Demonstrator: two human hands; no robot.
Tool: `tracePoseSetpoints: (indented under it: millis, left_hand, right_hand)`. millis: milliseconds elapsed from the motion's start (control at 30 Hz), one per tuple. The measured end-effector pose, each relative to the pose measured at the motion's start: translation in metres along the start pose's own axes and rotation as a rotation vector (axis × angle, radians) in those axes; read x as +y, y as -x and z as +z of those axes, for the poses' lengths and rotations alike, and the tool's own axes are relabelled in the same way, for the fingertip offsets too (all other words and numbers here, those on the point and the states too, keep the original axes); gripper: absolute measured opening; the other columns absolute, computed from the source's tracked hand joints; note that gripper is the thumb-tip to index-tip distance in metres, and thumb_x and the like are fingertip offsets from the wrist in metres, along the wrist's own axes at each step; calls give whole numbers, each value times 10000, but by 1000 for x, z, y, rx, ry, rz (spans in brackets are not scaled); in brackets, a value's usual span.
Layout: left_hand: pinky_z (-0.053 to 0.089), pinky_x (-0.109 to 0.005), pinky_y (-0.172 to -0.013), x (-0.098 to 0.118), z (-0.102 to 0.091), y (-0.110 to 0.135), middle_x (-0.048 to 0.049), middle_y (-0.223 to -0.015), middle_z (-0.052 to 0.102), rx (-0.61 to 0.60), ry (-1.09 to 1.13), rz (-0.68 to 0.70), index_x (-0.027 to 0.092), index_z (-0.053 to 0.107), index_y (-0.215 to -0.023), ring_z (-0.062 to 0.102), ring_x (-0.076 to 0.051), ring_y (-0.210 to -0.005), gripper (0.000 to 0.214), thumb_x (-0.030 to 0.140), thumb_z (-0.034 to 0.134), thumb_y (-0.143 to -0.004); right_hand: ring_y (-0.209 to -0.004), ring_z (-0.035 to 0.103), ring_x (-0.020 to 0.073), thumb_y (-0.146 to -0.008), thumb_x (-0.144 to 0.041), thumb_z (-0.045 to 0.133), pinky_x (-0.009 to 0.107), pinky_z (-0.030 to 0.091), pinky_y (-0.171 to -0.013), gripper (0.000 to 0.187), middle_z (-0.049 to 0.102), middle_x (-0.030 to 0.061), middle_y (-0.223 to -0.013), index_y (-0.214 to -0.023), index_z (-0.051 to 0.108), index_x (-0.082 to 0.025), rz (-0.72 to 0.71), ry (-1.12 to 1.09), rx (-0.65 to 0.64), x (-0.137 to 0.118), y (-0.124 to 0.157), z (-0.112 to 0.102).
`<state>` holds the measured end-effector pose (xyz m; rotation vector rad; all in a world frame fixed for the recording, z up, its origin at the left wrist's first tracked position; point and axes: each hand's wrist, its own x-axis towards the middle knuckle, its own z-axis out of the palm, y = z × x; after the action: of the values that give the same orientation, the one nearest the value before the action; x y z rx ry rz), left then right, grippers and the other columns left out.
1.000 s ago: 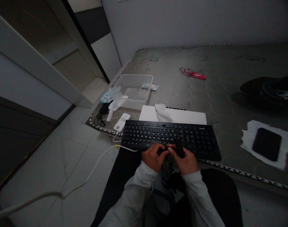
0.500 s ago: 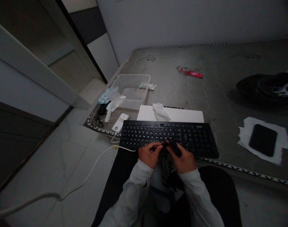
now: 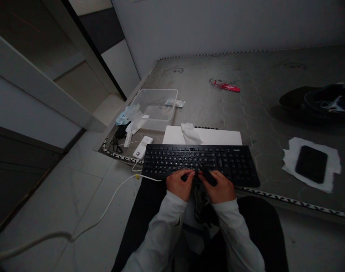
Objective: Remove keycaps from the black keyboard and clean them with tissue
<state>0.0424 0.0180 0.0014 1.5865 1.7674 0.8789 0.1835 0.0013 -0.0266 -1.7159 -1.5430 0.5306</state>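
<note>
Right at the near edge of the black keyboard point(image 3: 234, 162), both hands meet over the middle of its bottom row. The right hand point(image 3: 222, 187) has its fingers closed around a small dark object point(image 3: 208, 176), short and bar-shaped. Its long axis slants from that palm up and leftward toward the left hand point(image 3: 178, 185), so the free end lies just beside the left fingertips. The left fingers are curled, tips resting on the keys; whether they pinch anything I cannot tell. The light is dim and the object's material does not read.

The keyboard is matte hard plastic, long axis running crosswise in front of the person, lying at the edge of a grey quilted mattress point(image 3: 246, 109). Just behind it lies a flat white board point(image 3: 217, 136) with a crumpled tissue point(image 3: 191, 133) on it. Farther left stands a clear plastic tub point(image 3: 157, 104). Well to the right, a black slab point(image 3: 311, 164) rests on a ragged white paper point(image 3: 288, 158). A white cable point(image 3: 104, 211) trails across the tiled floor.
</note>
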Motion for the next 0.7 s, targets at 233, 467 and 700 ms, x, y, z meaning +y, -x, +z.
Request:
tracePoseSetpoints:
  millis: [233, 467, 700]
  left_hand:
    - [524, -242, -735, 1, -1, -1, 33, -794, 734, -21, -23, -9, 264, 731, -795, 672, -126, -731, 93, 295, 649, -763]
    - [523, -244, -727, 1, -2, -1, 33, -801, 735, -31, -19, -36, 268, 734, -796, 675, -131, -741, 106, 314, 644, -765]
    - [524, -239, -687, 4, -3, -2, 28, -769, 733, -53, -7, -37, 262, 735, -786, 673, -129, -708, 110, 315, 641, -764]
  right_hand:
    - [-742, 656, 195, -800, -421, 578, 277, 486, -670, 261, 696, 53, -842, -861, 730, -218, -4, 8, 15, 0, 0, 2]
    - [-718, 654, 201, -795, -426, 588, 280, 477, -648, 262, 699, 57, -821, -849, 732, -214, 17, 33, 31, 0, 1, 3]
    - [-732, 658, 204, -802, -418, 579, 284, 476, -667, 265, 703, 65, -834, -840, 733, -206, 27, 30, 52, -2, 1, 3]
